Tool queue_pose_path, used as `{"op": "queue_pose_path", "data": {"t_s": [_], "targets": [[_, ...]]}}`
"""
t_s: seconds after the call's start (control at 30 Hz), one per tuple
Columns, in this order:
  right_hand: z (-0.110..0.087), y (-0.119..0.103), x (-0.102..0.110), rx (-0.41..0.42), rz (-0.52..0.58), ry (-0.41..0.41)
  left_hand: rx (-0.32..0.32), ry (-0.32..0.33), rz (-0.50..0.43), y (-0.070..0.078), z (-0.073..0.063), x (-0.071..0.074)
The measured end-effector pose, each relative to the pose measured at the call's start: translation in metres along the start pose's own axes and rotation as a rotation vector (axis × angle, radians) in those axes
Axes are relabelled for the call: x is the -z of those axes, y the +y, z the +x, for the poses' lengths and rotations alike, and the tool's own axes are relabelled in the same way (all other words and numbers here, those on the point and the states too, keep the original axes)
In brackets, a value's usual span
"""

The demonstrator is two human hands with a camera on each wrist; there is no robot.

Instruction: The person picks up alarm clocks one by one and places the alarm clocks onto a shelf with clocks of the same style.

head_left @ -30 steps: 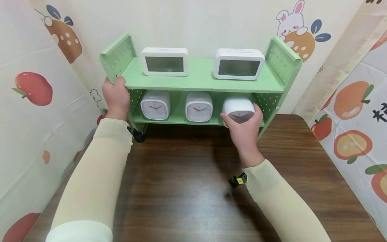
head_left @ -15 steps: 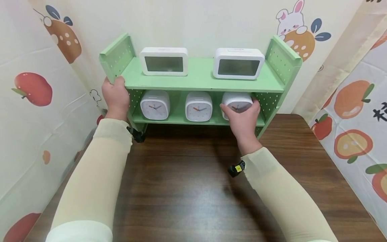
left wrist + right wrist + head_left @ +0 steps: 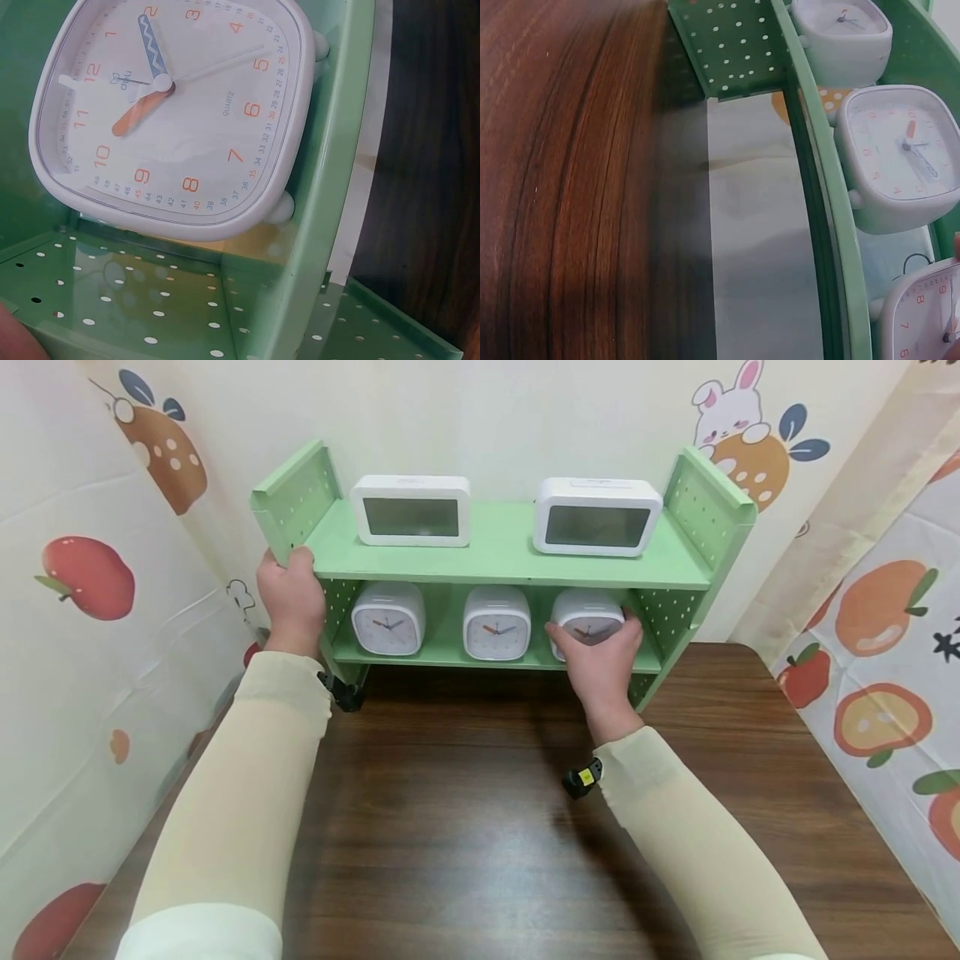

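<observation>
A green two-tier metal shelf (image 3: pixel 517 567) with perforated side panels stands against the back wall. My left hand (image 3: pixel 292 606) grips its left side panel at the upper board's height. On the lower board, my right hand (image 3: pixel 602 672) holds a square white alarm clock (image 3: pixel 587 602), thumb on its left side and fingers on its right. Two like clocks share that board: a middle clock (image 3: pixel 497 631) and a left clock (image 3: pixel 387 625), nearest my left hand. The left wrist view shows the left clock's dial (image 3: pixel 202 150) close up. In the right wrist view the held clock (image 3: pixel 919 315) is partly cut off.
Two white digital clocks with dark screens stand on the upper board, one at left (image 3: pixel 411 514) and one at right (image 3: pixel 597 518). Below lies a dark brown wooden table (image 3: pixel 442 827). Fruit-printed cloth (image 3: pixel 885 635) hangs at both sides.
My right hand has moved forward, pushing the right clock deeper onto the lower board. That clock was tilted and now stands more upright, level with the others. My left hand keeps its hold.
</observation>
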State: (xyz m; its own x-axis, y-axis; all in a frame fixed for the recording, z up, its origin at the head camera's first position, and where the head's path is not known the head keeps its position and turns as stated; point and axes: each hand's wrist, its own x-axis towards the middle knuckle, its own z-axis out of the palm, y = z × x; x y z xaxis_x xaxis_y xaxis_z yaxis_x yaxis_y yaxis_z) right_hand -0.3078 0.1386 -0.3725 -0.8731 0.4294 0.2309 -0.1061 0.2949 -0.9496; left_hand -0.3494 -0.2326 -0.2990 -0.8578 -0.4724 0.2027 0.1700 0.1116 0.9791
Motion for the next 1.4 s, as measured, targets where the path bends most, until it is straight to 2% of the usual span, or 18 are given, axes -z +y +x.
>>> {"op": "queue_pose_path", "data": {"t_s": [0.2, 0.63, 0.87, 0.97, 1.1, 1.23, 1.4], "targets": [[0.001, 0.0, -0.002, 0.005, -0.007, 0.0, 0.013, 0.003, 0.003, 0.0, 0.001, 0.002], [0.004, 0.0, -0.009, 0.025, -0.008, 0.016, -0.01, 0.034, -0.011, 0.001, 0.002, 0.005], [0.0, 0.0, -0.002, 0.002, 0.041, 0.002, -0.012, 0.026, -0.001, 0.0, 0.001, 0.004], [-0.003, 0.0, 0.003, 0.047, 0.077, -0.001, -0.021, 0.026, 0.011, 0.0, 0.002, 0.005], [-0.011, -0.003, 0.013, 0.104, 0.107, -0.015, 0.008, 0.023, 0.016, -0.001, 0.003, 0.006], [-0.019, -0.007, 0.022, 0.14, 0.097, -0.029, 0.013, 0.02, 0.035, 0.0, 0.003, 0.008], [-0.025, -0.007, 0.034, 0.201, 0.079, -0.054, 0.017, -0.048, 0.091, 0.004, 0.004, 0.014]]}}
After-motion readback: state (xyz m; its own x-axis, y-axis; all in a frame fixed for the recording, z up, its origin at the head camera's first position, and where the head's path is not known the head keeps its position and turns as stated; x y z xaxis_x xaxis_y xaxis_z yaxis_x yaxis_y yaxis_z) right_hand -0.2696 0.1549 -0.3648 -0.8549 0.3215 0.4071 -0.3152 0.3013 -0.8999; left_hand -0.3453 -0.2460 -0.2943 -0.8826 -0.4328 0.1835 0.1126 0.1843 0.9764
